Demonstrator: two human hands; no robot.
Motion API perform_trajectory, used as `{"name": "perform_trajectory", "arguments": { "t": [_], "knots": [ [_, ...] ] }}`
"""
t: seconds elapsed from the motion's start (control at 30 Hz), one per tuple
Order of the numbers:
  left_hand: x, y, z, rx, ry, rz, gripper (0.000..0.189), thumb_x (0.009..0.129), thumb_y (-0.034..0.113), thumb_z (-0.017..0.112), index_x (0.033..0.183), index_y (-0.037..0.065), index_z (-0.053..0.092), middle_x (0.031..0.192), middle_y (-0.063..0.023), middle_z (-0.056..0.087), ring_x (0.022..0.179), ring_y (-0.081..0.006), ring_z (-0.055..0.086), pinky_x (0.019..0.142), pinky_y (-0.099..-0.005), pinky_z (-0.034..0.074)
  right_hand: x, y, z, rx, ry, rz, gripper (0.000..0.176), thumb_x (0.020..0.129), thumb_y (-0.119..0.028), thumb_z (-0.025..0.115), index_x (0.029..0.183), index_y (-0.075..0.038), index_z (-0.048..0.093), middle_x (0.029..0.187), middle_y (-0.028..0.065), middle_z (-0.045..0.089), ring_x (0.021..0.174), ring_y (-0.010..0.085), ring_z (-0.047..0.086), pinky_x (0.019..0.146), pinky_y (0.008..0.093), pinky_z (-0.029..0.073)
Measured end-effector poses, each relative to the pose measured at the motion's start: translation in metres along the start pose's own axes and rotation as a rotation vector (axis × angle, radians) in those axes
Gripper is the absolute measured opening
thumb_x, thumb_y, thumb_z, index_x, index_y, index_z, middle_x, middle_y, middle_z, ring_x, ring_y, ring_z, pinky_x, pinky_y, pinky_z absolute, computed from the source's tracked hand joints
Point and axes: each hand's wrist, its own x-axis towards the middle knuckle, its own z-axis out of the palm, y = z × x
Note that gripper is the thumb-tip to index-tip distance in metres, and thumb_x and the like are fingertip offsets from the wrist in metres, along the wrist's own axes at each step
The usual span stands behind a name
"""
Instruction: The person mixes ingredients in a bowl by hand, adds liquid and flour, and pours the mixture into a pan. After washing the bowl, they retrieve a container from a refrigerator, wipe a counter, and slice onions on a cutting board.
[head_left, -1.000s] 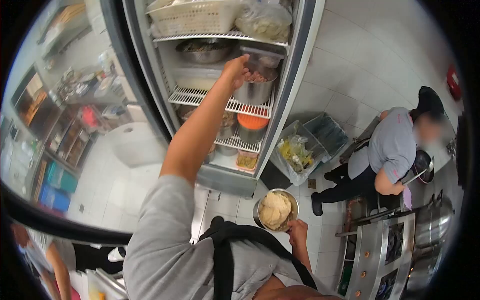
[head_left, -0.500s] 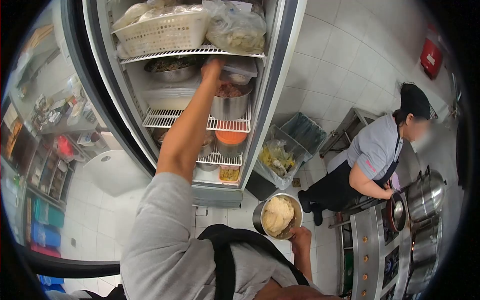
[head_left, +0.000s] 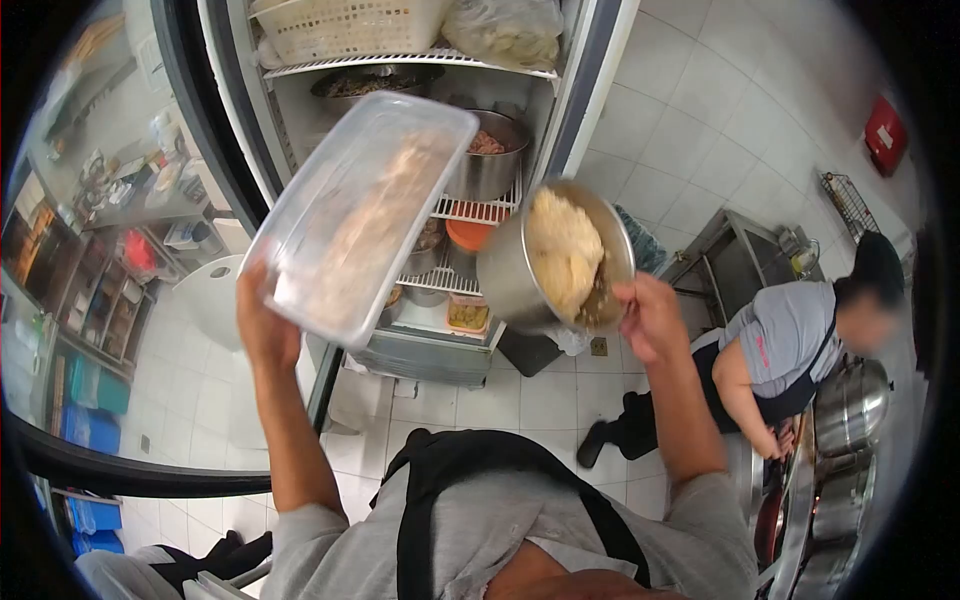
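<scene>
I hold one clear plastic box (head_left: 360,215) tilted before the open fridge (head_left: 590,80), my left hand (head_left: 262,325) clamped on its lower edge. My right hand (head_left: 650,315) pinches the rim of one steel pot (head_left: 510,275) of pale mash, tipped. I judge this mid-carry: next, level both.

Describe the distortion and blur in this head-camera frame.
Head view: strong fisheye with black corners, so the fridge frame bows; head view: the clear container in the left hand looks slightly motion-soft; head view: the metal bowl in the right hand is sharper, lighting even.
</scene>
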Motion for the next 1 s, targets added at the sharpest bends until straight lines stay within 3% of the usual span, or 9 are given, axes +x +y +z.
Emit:
{"name": "perform_trajectory", "arguments": {
  "t": [0.13, 0.2, 0.37, 0.57, 0.7, 0.73, 0.83, 0.87, 1.0],
  "knots": [
    [-0.061, 0.031, -0.034, 0.014, 0.073, 0.005, 0.053, 0.088, 0.025, 0.041, 0.130, -0.006, 0.040, 0.128, -0.0203, 0.049, 0.115, -0.0291, 0.050, 0.096, -0.0394, 0.042, 0.055, -0.023, 0.052, 0.100, -0.147, -0.007, 0.014, 0.081, -0.006, 0.056, 0.091, 0.004, 0.055, 0.081, 0.0108, 0.057, 0.071, 0.0256, 0.061, 0.068, 0.0496, 0.056],
    [-0.077, 0.033, -0.043, 0.006, 0.120, -0.018, 0.054, 0.087, 0.025, 0.042, 0.132, -0.006, 0.038, 0.130, -0.0211, 0.047, 0.118, -0.0302, 0.048, 0.098, -0.0400, 0.041, 0.090, -0.032, 0.076, 0.007, -0.147, -0.025, 0.024, 0.085, -0.010, 0.048, 0.100, 0.008, 0.055, 0.098, 0.0186, 0.062, 0.087, 0.0325, 0.063, 0.079, 0.0535, 0.052],
    [-0.093, 0.018, -0.063, -0.005, 0.156, -0.110, 0.058, 0.084, 0.025, 0.043, 0.133, -0.005, 0.037, 0.132, -0.0213, 0.044, 0.123, -0.0310, 0.044, 0.102, -0.0410, 0.036, 0.152, -0.047, 0.133, -0.131, 0.005, -0.112, 0.024, 0.079, -0.007, 0.055, 0.096, 0.009, 0.051, 0.089, 0.0170, 0.051, 0.078, 0.0353, 0.059, 0.064, 0.0542, 0.055],
    [-0.084, -0.010, -0.094, 0.000, 0.213, -0.224, 0.050, 0.084, 0.024, 0.044, 0.124, -0.007, 0.044, 0.120, -0.0187, 0.052, 0.111, -0.0287, 0.052, 0.095, -0.0392, 0.041, 0.198, -0.037, 0.171, -0.088, 0.132, -0.071, 0.034, 0.078, -0.006, 0.055, 0.109, 0.006, 0.049, 0.100, 0.0161, 0.045, 0.079, 0.0375, 0.056, 0.068, 0.0595, 0.054],
    [-0.076, -0.013, -0.110, 0.013, 0.231, -0.292, 0.052, 0.081, 0.017, 0.047, 0.124, -0.012, 0.042, 0.115, -0.0194, 0.054, 0.104, -0.0277, 0.056, 0.089, -0.0376, 0.045, 0.247, -0.048, 0.171, -0.065, 0.253, -0.106, 0.040, 0.079, -0.004, 0.056, 0.116, 0.003, 0.046, 0.109, 0.0167, 0.043, 0.101, 0.0397, 0.050, 0.073, 0.0644, 0.051],
    [-0.074, -0.011, -0.108, -0.012, 0.212, -0.295, 0.051, 0.081, 0.016, 0.046, 0.124, -0.011, 0.042, 0.115, -0.0190, 0.054, 0.103, -0.0269, 0.057, 0.088, -0.0369, 0.046, 0.257, -0.052, 0.173, -0.036, 0.278, -0.091, 0.041, 0.083, -0.009, 0.057, 0.121, 0.000, 0.045, 0.123, 0.0177, 0.039, 0.110, 0.0389, 0.045, 0.074, 0.0666, 0.049],
    [-0.070, -0.010, -0.110, 0.044, 0.201, -0.271, 0.051, 0.081, 0.016, 0.046, 0.125, -0.010, 0.043, 0.115, -0.0187, 0.054, 0.102, -0.0263, 0.057, 0.088, -0.0361, 0.046, 0.272, -0.059, 0.192, 0.005, 0.349, -0.192, 0.042, 0.088, -0.016, 0.053, 0.127, -0.009, 0.041, 0.129, 0.0115, 0.036, 0.119, 0.0336, 0.039, 0.079, 0.0690, 0.046],
    [-0.069, -0.006, -0.106, 0.074, 0.227, -0.283, 0.052, 0.081, 0.017, 0.046, 0.126, -0.009, 0.043, 0.115, -0.0178, 0.054, 0.103, -0.0256, 0.056, 0.088, -0.0355, 0.045, 0.276, -0.062, 0.201, 0.027, 0.371, -0.179, 0.048, 0.090, -0.019, 0.052, 0.135, -0.016, 0.036, 0.141, 0.0105, 0.031, 0.126, 0.0287, 0.035, 0.088, 0.0673, 0.040],
    [-0.067, -0.010, -0.109, 0.116, 0.253, -0.273, 0.056, 0.076, 0.015, 0.045, 0.126, -0.009, 0.043, 0.117, -0.0175, 0.053, 0.106, -0.0249, 0.054, 0.091, -0.0342, 0.043, 0.329, -0.064, 0.221, 0.083, 0.398, -0.222, 0.044, 0.090, -0.019, 0.052, 0.132, -0.016, 0.040, 0.135, 0.0107, 0.036, 0.121, 0.0272, 0.038, 0.090, 0.0622, 0.039]
  ]
}}
